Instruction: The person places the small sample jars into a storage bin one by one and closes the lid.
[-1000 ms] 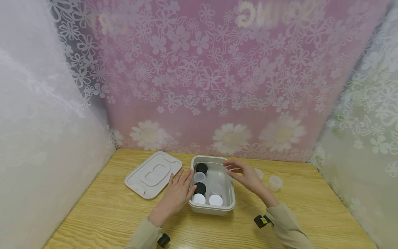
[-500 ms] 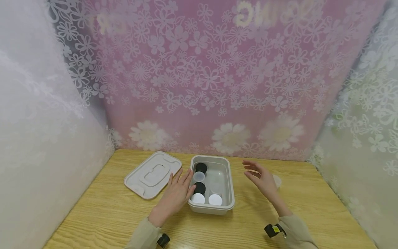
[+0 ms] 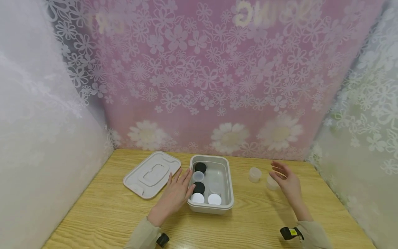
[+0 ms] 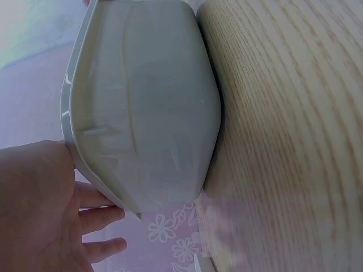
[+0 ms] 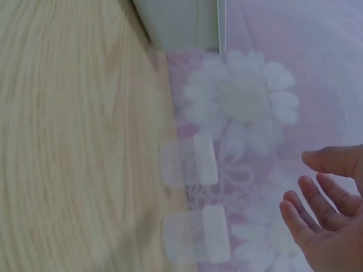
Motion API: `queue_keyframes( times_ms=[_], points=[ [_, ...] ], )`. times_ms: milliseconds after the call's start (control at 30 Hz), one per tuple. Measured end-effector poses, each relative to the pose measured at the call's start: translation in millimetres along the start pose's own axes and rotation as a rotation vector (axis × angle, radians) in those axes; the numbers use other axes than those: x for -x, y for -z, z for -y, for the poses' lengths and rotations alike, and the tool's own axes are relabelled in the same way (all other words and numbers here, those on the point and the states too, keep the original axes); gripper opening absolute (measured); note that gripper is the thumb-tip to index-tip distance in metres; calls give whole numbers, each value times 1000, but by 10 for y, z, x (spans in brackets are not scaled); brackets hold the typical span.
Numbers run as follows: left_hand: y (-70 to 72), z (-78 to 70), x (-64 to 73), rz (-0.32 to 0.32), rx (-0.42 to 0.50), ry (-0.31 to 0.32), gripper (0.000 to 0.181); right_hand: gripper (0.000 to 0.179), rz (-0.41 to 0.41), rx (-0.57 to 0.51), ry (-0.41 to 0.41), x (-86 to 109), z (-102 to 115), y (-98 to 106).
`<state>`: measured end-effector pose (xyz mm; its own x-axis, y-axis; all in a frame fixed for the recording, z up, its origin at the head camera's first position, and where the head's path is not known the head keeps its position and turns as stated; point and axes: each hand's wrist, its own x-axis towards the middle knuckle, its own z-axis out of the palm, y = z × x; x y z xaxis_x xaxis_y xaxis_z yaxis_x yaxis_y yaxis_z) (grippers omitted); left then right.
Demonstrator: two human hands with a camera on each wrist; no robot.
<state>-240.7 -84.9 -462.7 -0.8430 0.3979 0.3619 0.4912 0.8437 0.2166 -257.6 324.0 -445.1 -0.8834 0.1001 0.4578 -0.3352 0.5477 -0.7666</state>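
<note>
My left hand point(image 3: 175, 193) rests on the left rim of a pale plastic box point(image 3: 230, 193), fingers straight. Inside stand several small round jars: a black-lidded jar point(image 3: 200, 167) at the back, a translucent jar point(image 3: 198, 176), another black-lidded jar point(image 3: 198, 188), and white-lidded jars point(image 3: 214, 199) at the near end. Over the right of the table hovers my right hand point(image 3: 289, 183), fingers loosely bent, holding nothing. It partly covers one clear jar point(image 3: 272, 184); a second clear jar point(image 3: 255, 175) stands to its left. In the right wrist view both clear jars stand upright, apart from the fingers.
The box's lid point(image 3: 152, 174) lies flat left of the box, close to my left fingers. A wooden table point(image 3: 248, 221) carries everything. Behind it hangs a pink flowered curtain point(image 3: 186, 86), with pale sheets on both sides.
My right hand has moved right, from above the box's right rim to over the clear jars, uncovering the left one. My left hand stays at the box.
</note>
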Motion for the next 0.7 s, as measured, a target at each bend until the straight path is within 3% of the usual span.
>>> queue_keyframes(
  times_ms=[267,700],
  points=[
    [4,0,-2,1,-3,-4,56,55,24,131,-69,44,-218,180],
    [4,-1,3,-8,18,-10,55,76,282,172,-329,-11,-328,198]
  ],
)
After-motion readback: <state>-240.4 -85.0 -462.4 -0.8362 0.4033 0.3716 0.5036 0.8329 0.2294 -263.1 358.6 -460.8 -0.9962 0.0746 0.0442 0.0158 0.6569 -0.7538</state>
